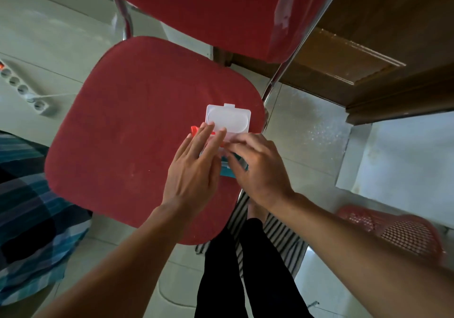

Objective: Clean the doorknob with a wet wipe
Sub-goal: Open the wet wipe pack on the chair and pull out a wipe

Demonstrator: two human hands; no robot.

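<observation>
Wet wipe pack (pixel 222 164) lies on the red fabric chair seat (pixel 127 130), near its right edge, mostly hidden under both hands. Its translucent rigid plastic lid (pixel 228 118), rectangular with an oval recess, stands flipped open. Left hand (pixel 194 170) rests flat, fingers extended, grip open on the pack. Right hand (pixel 255 167): fingers curled at the opening; grip state cannot be told. No writing legible.
</observation>
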